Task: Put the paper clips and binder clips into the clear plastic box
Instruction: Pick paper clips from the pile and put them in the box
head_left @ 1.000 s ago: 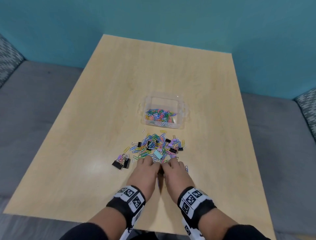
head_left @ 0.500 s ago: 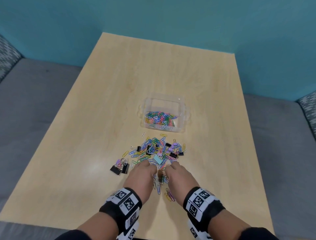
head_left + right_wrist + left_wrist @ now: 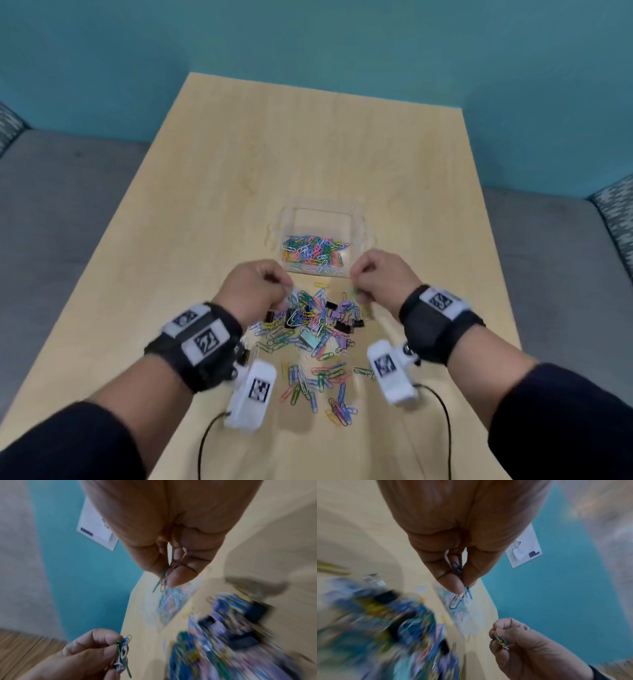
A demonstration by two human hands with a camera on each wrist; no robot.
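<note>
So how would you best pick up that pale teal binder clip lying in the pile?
Pinch the pale teal binder clip from above, fingers across its boxy folded body. It lies flat amid loose paper clips, and the body looks easier to hold than its thin wire handles.

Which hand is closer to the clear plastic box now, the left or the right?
The right. The right hand is at the near right corner of the box, almost touching its rim. The left hand is a little short of the near left corner, above the clip pile.
</note>
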